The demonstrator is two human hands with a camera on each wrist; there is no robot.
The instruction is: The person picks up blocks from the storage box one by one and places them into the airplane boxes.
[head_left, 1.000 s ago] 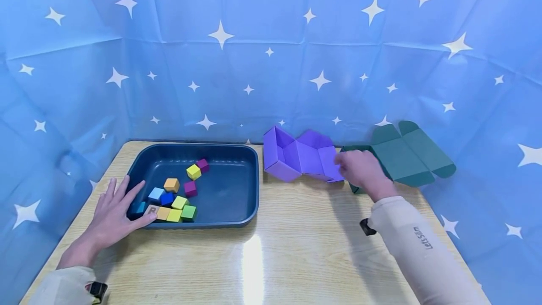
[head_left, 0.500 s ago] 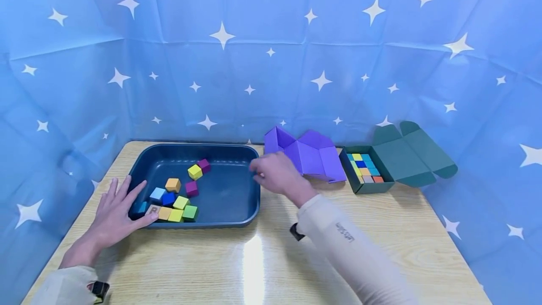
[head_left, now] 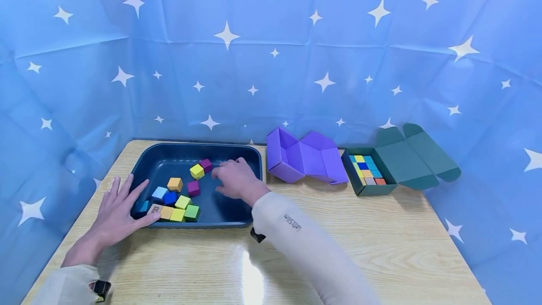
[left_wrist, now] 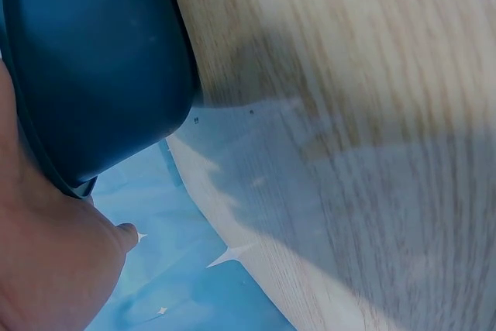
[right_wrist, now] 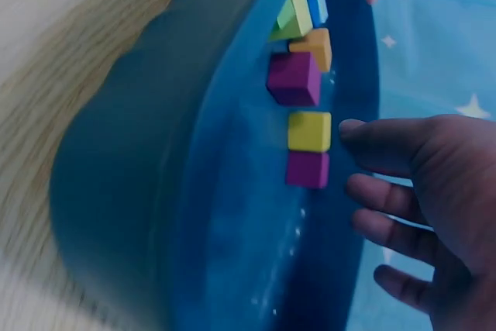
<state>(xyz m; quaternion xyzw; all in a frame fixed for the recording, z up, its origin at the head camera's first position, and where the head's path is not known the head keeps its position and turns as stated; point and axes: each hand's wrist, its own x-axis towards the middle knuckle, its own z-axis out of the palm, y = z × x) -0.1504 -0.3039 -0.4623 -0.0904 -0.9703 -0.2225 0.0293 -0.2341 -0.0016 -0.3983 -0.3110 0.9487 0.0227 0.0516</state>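
Observation:
A dark blue tray (head_left: 220,204) on the table holds several coloured wooden cubes. My left hand (head_left: 116,211) rests on its left rim, fingers spread, thumb at the near-left corner beside a cube marked with a letter. My right hand (head_left: 236,179) hangs over the right half of the tray, holding nothing. Just left of its fingertips sit a yellow cube (head_left: 196,172) and a purple cube (head_left: 206,165), side by side. A second purple cube (head_left: 193,188) lies nearer to me. In the right wrist view, thumb and fingers are apart near the yellow cube (right_wrist: 310,131).
An unfolded purple box (head_left: 285,168) stands right of the tray. Beyond it is a green box (head_left: 377,191), lid folded back, with rows of coloured cubes inside. A blue star-patterned cloth (head_left: 271,69) hangs behind the wooden table (head_left: 338,220).
My right hand has moved left from over the green box, past the purple box, into the tray. The green box's cubes have come into view. My left hand stays on the rim.

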